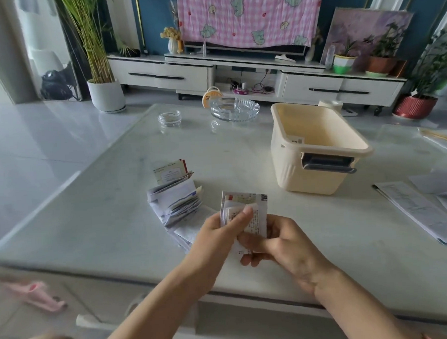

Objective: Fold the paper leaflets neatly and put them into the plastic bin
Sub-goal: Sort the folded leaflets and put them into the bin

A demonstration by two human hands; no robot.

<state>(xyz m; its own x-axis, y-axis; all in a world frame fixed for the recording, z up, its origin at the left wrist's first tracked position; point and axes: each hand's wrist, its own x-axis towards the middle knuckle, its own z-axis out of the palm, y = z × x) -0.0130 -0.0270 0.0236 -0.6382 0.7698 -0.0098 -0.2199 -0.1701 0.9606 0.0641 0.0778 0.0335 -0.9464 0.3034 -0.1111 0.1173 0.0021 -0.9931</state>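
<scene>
Leaflet (247,200), folded to a small packet, is held between both hands above the near part of the table (104,225). Printed text and a barcode strip show on its face. Its top edge stands clear above the fingers; the lower edge is hidden by them.

Left hand (217,236): grasps the leaflet's left side, thumb laid over the front, remaining fingers behind the paper and out of sight.

Right hand (282,246): grasps the lower right part, thumb pressed across the front, other fingers curled underneath.

Pile of leaflets (176,203): on the table just beyond and to the left of the left hand. Loosely folded, layers fanned apart, one red-edged sheet sticking up at the far end. The nearest sheet passes behind the left hand.

Plastic bin (316,150): cream, grey handle facing the hands, upright on the table beyond and to the right of the right hand, apart from both. A small white slip or label shows low on its inner wall; cannot tell which.

Flat printed sheets (419,212): well to the right of the right hand.

Glass ashtray (234,108) and small glass dish (169,118): far side of the table, well beyond the hands.

Pink slipper (36,295): on the floor, left of the left forearm.
</scene>
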